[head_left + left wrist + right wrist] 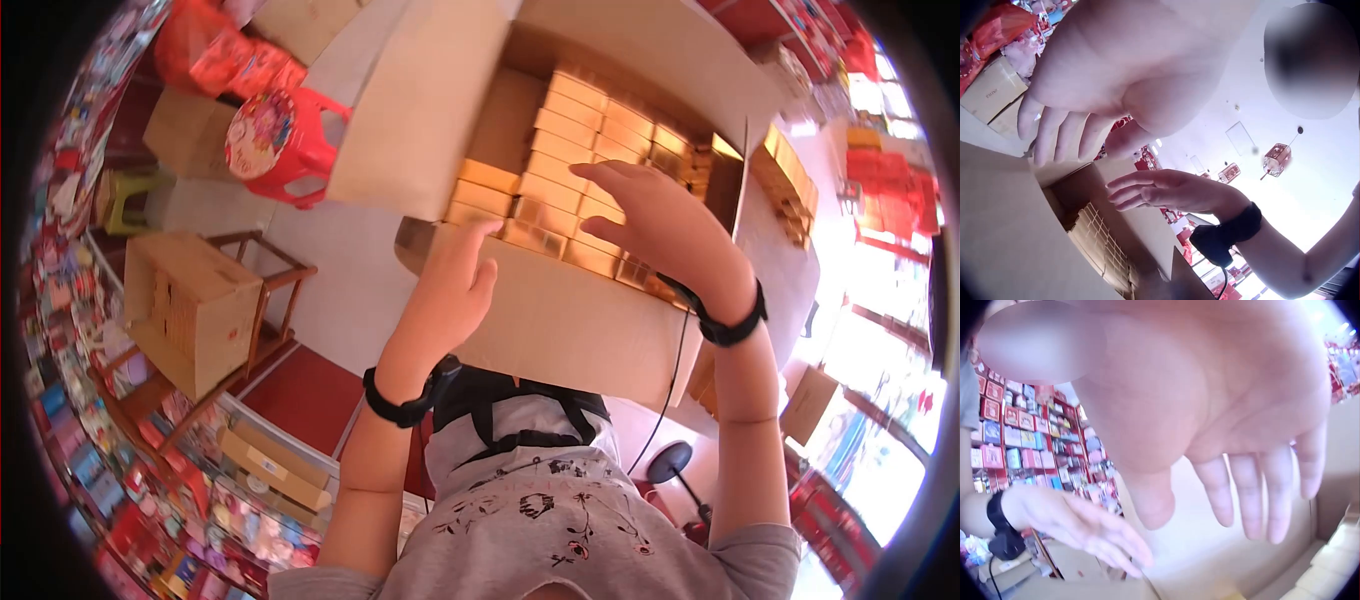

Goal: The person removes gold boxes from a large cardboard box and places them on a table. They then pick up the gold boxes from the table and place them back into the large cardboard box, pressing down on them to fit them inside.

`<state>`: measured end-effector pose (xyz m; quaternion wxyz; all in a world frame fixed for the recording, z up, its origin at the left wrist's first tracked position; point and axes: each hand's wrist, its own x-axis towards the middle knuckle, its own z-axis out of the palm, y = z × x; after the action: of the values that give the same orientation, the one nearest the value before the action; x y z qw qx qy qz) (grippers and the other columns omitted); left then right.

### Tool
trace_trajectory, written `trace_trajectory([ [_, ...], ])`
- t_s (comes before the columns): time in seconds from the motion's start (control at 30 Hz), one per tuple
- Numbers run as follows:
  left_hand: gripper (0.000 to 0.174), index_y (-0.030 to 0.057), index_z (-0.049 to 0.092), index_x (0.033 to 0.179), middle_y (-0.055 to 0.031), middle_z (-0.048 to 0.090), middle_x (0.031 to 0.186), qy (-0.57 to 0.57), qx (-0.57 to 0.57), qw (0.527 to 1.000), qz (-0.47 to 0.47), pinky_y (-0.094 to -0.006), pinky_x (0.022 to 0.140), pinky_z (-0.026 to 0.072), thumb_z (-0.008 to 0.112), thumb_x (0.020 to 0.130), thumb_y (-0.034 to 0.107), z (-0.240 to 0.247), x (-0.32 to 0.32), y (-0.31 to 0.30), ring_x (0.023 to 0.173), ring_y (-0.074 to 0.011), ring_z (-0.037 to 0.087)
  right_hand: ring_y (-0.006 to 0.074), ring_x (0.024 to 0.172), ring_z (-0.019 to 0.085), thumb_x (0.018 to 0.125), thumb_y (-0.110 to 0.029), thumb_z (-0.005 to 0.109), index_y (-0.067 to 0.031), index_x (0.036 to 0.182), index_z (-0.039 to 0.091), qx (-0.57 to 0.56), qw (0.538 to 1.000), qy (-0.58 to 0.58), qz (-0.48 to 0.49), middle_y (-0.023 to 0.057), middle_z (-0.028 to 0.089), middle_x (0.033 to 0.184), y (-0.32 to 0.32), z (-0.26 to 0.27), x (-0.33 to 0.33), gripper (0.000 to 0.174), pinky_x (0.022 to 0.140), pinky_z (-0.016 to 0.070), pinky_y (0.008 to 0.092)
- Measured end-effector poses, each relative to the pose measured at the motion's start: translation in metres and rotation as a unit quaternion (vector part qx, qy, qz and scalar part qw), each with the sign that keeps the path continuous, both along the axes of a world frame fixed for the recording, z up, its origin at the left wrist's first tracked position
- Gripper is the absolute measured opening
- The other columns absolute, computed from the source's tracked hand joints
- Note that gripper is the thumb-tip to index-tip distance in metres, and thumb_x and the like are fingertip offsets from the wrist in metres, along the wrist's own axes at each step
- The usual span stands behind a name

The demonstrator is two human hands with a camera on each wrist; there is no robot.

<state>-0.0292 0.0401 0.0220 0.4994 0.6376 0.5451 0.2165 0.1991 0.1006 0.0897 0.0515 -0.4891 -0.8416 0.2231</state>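
A large cardboard box (570, 320) stands open in front of me, its flaps folded outward. Rows of small shiny gold boxes (562, 140) are packed inside it. My left hand (455, 285) is over the near left edge of the carton, fingers extended and holding nothing. Above the gold boxes hangs my right hand (660, 215), thumb apart from the fingers. Both palms show bare in the wrist views, the left palm (1129, 69) and the right palm (1229, 394). Each wrist wears a black strap.
A red plastic stool (290, 145) stands to the left, with a smaller open carton (195, 310) on a wooden chair below it. More gold boxes (785, 185) lie right of the big carton. A black cable (665, 400) hangs from the right wrist. Packed shelves (1029, 434) line the room.
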Motion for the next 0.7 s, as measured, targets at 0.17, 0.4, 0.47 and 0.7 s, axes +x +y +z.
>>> trace_trajectory([
  [0.17,0.036,0.0027,0.046,0.122,-0.0146,0.049,0.124,-0.045,0.026,0.967,-0.248,-0.0369,0.099,0.0346,0.043,0.086,0.005,0.061,0.104,-0.030,0.117,-0.0308,0.045,0.0244,0.104,0.056,0.078,-0.015,0.061,0.0039,0.120,0.049,0.047,0.961,0.080,-0.262,0.0140,0.058,0.115,-0.108,0.129,0.105,0.047,0.093,0.0409,0.0347],
  [0.4,0.035,0.0045,0.048,0.120,-0.0143,0.051,0.121,-0.063,0.070,0.888,-0.450,-0.0386,0.098,0.0358,0.045,0.085,0.006,0.070,0.241,-0.101,0.113,-0.0318,0.046,0.0167,0.092,0.059,0.084,-0.010,0.058,-0.0024,0.113,0.057,0.173,0.816,0.122,-0.538,0.0094,0.063,0.097,-0.258,0.154,0.234,0.030,0.083,0.0456,0.0291],
  [0.47,0.035,0.0048,0.049,0.119,-0.0144,0.051,0.120,-0.064,0.072,0.875,-0.475,-0.0386,0.097,0.0362,0.045,0.085,0.007,0.062,0.277,-0.124,0.112,-0.0321,0.047,0.0172,0.085,0.062,0.082,-0.012,0.062,-0.0038,0.112,0.057,0.087,0.788,0.128,-0.596,0.0100,0.063,0.092,-0.293,0.118,0.284,0.031,0.075,0.0480,0.0287],
  [0.7,0.034,0.0019,0.049,0.117,-0.0182,0.052,0.118,-0.061,-0.003,0.845,-0.530,-0.0380,0.094,0.0394,0.047,0.083,0.009,0.016,0.392,-0.184,0.110,-0.0325,0.050,0.0292,0.085,0.063,0.073,-0.026,0.070,0.0011,0.106,0.058,-0.021,0.698,0.007,-0.716,0.0187,0.065,0.090,-0.427,-0.038,0.417,0.044,0.072,0.0495,0.0360],
])
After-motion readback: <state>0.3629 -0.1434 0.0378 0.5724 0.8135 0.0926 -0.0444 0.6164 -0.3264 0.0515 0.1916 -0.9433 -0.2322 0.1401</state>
